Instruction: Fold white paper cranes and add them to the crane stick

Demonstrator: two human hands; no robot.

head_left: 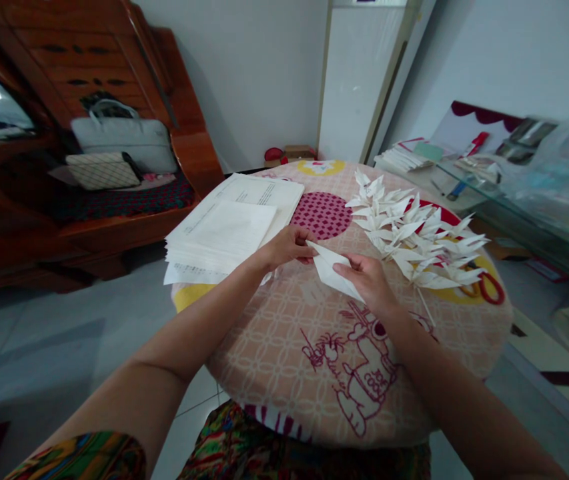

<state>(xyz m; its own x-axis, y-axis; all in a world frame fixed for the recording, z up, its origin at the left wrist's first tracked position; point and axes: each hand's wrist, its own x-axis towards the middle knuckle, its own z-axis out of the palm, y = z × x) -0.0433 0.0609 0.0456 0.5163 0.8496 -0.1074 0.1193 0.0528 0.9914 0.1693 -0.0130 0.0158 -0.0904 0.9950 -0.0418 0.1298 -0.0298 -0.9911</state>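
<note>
A folded white paper piece [331, 268] lies on the round table's patterned pink cloth [284, 360]. My left hand [287, 245] pinches its upper tip, fingers closed on the paper. My right hand [370, 280] presses and grips its lower right part. Just right of my hands spreads a pile of several finished folded white paper shapes [417, 240]. A stack of white printed sheets [231, 230] rests on the table's left side, beside my left hand.
A dark wooden bench [89, 200] with a grey bag [127, 140] and a checked cushion stands at the left. A glass-topped table [509, 193] with books and plastic wrap stands at the right. A white cabinet [359, 80] is behind the table. Grey tiled floor surrounds it.
</note>
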